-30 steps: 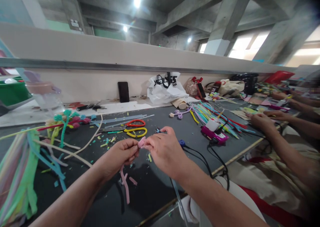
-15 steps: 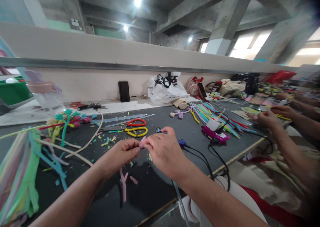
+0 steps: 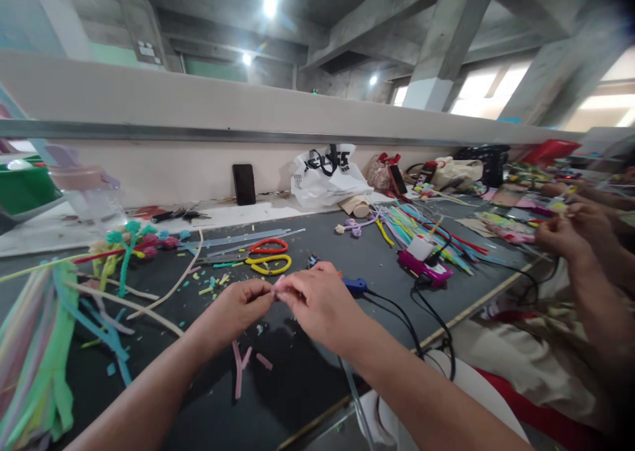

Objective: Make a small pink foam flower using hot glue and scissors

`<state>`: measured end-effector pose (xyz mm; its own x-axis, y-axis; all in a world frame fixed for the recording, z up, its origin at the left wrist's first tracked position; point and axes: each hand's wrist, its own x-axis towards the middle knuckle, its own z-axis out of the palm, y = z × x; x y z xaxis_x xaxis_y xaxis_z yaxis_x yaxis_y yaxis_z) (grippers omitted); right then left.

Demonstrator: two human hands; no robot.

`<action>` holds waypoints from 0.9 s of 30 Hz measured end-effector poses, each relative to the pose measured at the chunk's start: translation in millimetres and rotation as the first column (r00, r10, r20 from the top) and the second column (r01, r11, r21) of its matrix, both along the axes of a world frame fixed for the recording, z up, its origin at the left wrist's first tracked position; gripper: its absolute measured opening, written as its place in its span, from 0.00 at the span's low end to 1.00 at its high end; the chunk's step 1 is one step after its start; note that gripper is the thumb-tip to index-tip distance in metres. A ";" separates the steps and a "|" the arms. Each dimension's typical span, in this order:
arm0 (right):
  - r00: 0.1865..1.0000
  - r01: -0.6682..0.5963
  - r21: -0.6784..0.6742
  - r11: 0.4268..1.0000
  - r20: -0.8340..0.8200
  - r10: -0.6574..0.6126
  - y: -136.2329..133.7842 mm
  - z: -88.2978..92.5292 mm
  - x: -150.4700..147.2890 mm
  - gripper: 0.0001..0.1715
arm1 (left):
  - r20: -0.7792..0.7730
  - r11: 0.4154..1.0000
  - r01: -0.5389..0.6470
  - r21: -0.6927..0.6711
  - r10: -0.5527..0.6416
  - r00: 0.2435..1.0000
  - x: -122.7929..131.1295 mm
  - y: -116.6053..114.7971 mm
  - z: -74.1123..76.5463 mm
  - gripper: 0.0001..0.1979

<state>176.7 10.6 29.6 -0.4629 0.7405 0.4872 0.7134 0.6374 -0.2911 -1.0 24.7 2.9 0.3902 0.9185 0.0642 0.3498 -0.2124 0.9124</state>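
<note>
My left hand (image 3: 237, 307) and my right hand (image 3: 313, 300) meet fingertip to fingertip above the dark table (image 3: 297, 385). Both pinch a pink pipe cleaner (image 3: 276, 283), only a small bit of which shows between the fingers. Its tail (image 3: 237, 369) hangs down under my left hand, close to the table. A short pink offcut (image 3: 264, 361) lies beside it. Behind my hands lie scissors with orange handles (image 3: 268, 245) and yellow handles (image 3: 270, 264).
A bundle of coloured pipe cleaners (image 3: 34, 345) lies at the left, with made flowers (image 3: 131, 239) behind. A magenta device (image 3: 425, 268) with black cables, a white bag (image 3: 327, 172) and a phone (image 3: 245, 184) stand further back. Another person's hands (image 3: 570, 233) are busy at the right.
My hands have drawn slightly lower and closer together around the pink pipe cleaner; less of it shows. The neighbour's hands have lifted and moved right.
</note>
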 end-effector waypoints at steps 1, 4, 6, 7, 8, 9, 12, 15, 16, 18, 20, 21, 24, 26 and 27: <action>0.998 -0.002 -0.018 1.000 -0.060 0.001 0.5 3.3 2.1 0.04 | 0.029 1.000 -0.007 -0.022 0.008 1.000 0.2 -0.9 2.5 0.13; 0.974 -0.056 -0.089 0.994 -0.225 0.035 2.3 9.0 6.2 0.19 | 0.106 0.998 0.008 -0.064 -0.001 0.994 1.4 -2.8 7.1 0.14; 0.955 -0.142 -0.143 0.980 -0.281 0.097 3.8 7.9 5.2 0.22 | 0.124 0.997 0.045 -0.061 -0.038 0.992 2.2 -3.1 6.8 0.14; 0.950 -0.171 -0.159 0.972 -0.290 0.119 4.6 6.5 3.6 0.20 | 0.125 0.996 0.063 -0.057 -0.055 0.991 2.3 -3.2 6.2 0.13; 0.948 -0.184 -0.167 0.969 -0.290 0.130 5.1 5.1 1.6 0.17 | 0.126 0.996 0.074 -0.053 -0.067 0.990 2.3 -3.3 5.5 0.12; 0.949 -0.186 -0.166 0.968 -0.286 0.133 5.5 4.0 -0.7 0.14 | 0.131 0.995 0.080 -0.052 -0.073 0.989 2.1 -3.5 5.0 0.11; 0.958 -0.169 -0.175 0.970 -0.261 0.119 5.8 3.7 -5.6 0.09 | 0.164 0.992 0.107 -0.061 -0.096 0.982 0.7 -4.4 5.0 0.10; 0.964 -0.149 -0.220 0.964 -0.249 0.092 7.4 4.4 -6.1 0.06 | 0.178 0.988 0.128 -0.086 -0.111 0.978 0.5 -4.2 4.1 0.09; 0.964 -0.150 -0.227 0.962 -0.250 0.091 8.5 4.0 -5.7 0.06 | 0.178 0.988 0.121 -0.096 -0.102 0.979 1.2 -3.9 3.3 0.08; 0.965 -0.129 -0.238 0.963 -0.254 0.066 10.8 2.3 -5.1 0.06 | 0.191 0.988 0.100 -0.119 -0.076 0.979 4.5 -3.3 1.4 0.07; 0.963 -0.087 -0.257 0.962 -0.268 0.016 12.9 0.0 -5.2 0.05 | 0.242 0.990 0.059 -0.127 -0.027 0.970 9.5 -3.3 0.0 0.05; 0.960 -0.067 -0.267 0.961 -0.280 -0.011 13.7 -1.3 -5.6 0.05 | 0.292 0.991 0.025 -0.133 0.015 0.956 12.3 -3.4 -0.5 0.06; 0.948 -0.032 -0.286 0.958 -0.313 -0.062 16.0 -5.5 -8.1 0.05 | 0.406 0.987 -0.051 -0.150 0.109 0.907 19.2 -3.9 -1.2 0.07; 0.942 -0.030 -0.291 0.956 -0.328 -0.071 17.2 -8.9 -10.9 0.05 | 0.423 0.987 -0.075 -0.145 0.131 0.897 21.9 -3.9 -1.9 0.06; 0.940 -0.029 -0.296 0.955 -0.334 -0.075 17.7 -10.7 -12.5 0.05 | 0.429 0.986 -0.089 -0.139 0.141 0.892 22.8 -3.7 -2.4 0.06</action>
